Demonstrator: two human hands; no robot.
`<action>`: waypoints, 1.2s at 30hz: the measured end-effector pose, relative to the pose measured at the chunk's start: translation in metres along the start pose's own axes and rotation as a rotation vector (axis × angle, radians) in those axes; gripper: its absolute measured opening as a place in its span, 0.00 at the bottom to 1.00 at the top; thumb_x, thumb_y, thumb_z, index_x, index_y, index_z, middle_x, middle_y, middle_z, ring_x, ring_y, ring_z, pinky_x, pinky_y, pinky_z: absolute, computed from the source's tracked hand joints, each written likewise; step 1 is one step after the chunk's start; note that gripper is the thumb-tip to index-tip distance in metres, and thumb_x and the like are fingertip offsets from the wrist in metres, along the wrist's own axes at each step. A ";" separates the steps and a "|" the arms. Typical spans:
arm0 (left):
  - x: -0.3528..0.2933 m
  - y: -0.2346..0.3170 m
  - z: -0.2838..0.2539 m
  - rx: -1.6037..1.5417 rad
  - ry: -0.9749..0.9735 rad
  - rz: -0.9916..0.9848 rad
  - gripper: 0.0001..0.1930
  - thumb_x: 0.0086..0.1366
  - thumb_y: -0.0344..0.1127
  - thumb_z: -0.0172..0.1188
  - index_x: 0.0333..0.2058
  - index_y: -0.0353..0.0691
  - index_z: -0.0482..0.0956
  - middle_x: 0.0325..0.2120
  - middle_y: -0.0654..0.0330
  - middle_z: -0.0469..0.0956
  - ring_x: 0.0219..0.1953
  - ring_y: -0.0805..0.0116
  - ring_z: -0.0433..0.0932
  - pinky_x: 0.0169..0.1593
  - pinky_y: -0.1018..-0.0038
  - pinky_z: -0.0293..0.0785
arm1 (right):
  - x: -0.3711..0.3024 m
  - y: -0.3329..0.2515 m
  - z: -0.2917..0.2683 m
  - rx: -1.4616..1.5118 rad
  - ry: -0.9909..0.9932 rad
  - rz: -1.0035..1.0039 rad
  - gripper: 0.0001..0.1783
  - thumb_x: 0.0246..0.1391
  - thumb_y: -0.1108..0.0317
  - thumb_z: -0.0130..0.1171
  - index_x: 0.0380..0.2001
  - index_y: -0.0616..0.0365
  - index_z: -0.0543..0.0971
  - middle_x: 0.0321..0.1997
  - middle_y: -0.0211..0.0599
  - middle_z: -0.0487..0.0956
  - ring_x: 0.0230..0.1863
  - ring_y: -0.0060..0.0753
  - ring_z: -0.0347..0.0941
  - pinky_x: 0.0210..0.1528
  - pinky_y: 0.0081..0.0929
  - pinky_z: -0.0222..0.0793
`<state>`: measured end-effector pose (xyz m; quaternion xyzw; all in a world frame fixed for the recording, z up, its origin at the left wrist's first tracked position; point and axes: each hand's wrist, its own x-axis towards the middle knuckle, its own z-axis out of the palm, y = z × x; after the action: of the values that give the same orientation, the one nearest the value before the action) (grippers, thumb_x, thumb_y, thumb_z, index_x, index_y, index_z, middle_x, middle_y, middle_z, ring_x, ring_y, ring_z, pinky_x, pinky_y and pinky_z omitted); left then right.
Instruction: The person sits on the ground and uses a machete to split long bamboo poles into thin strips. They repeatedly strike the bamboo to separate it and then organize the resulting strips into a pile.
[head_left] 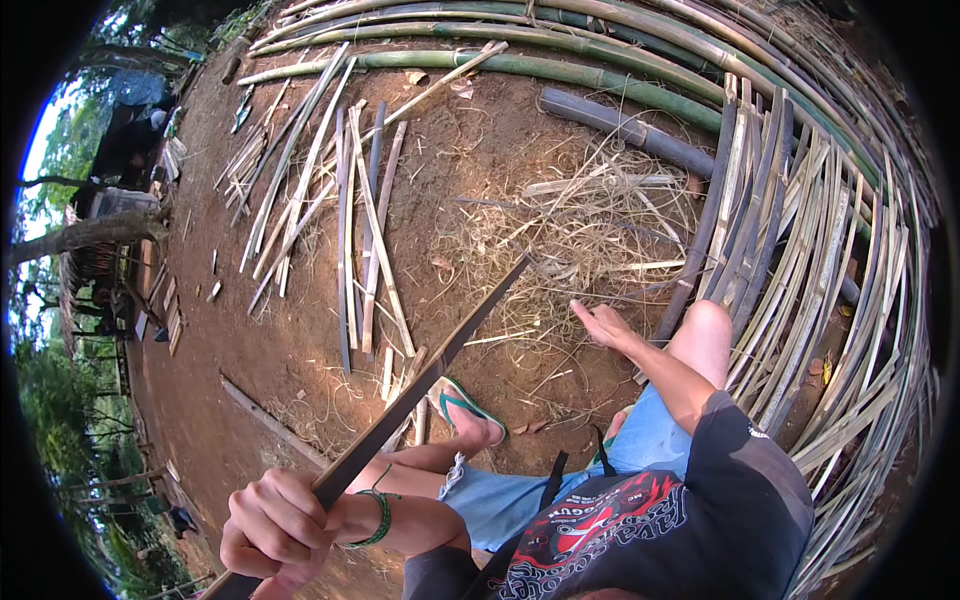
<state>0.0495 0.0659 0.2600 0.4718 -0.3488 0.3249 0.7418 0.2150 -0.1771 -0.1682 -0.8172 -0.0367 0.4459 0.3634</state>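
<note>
My left hand [280, 530], with a green cord bracelet at the wrist, is closed in a fist round a long dark bamboo strip [400, 408]. The strip slants up and away to the right, and its lower end runs out of view past the fist. Its far tip is in front of a heap of pale bamboo shavings [570, 240]. To the right of the strip and apart from it, my right hand [604, 326] hovers over the near edge of the heap. Its fingers are stretched out, and I see nothing held in them.
Split bamboo slats [375, 240] lie on the bare soil ahead. Long green bamboo poles [560, 68] run along the far side. Thick dark pieces [740, 200] and a stack of thin strips [830, 280] crowd the right. My sandalled foot [470, 415] is below the strip.
</note>
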 end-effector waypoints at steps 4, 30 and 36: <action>0.006 -0.003 0.014 0.066 0.154 -0.040 0.29 0.56 0.51 0.72 0.25 0.46 0.56 0.04 0.71 0.60 0.05 0.86 0.54 0.12 0.89 0.42 | -0.008 0.019 0.025 0.037 0.114 -0.245 0.45 0.61 0.30 0.42 0.10 0.64 0.70 0.12 0.40 0.69 0.18 0.36 0.70 0.28 0.41 0.66; 0.003 0.013 -0.034 0.171 0.018 0.140 0.14 0.69 0.34 0.56 0.23 0.40 0.67 0.08 0.65 0.70 0.06 0.83 0.64 0.08 0.85 0.63 | -0.125 -0.075 0.038 0.144 0.002 -0.872 0.33 0.61 0.42 0.51 0.16 0.61 0.73 0.09 0.46 0.67 0.12 0.50 0.67 0.19 0.40 0.60; 0.009 0.008 -0.016 0.057 -0.139 0.089 0.10 0.62 0.24 0.52 0.22 0.36 0.66 0.08 0.58 0.69 0.06 0.73 0.66 0.07 0.79 0.63 | -0.209 -0.126 0.021 0.195 -0.082 -0.740 0.30 0.60 0.46 0.54 0.16 0.62 0.75 0.09 0.49 0.68 0.14 0.52 0.71 0.20 0.42 0.64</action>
<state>0.0509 0.0845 0.2663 0.4980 -0.4107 0.3337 0.6870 0.1072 -0.1530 0.0507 -0.6917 -0.3010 0.3185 0.5741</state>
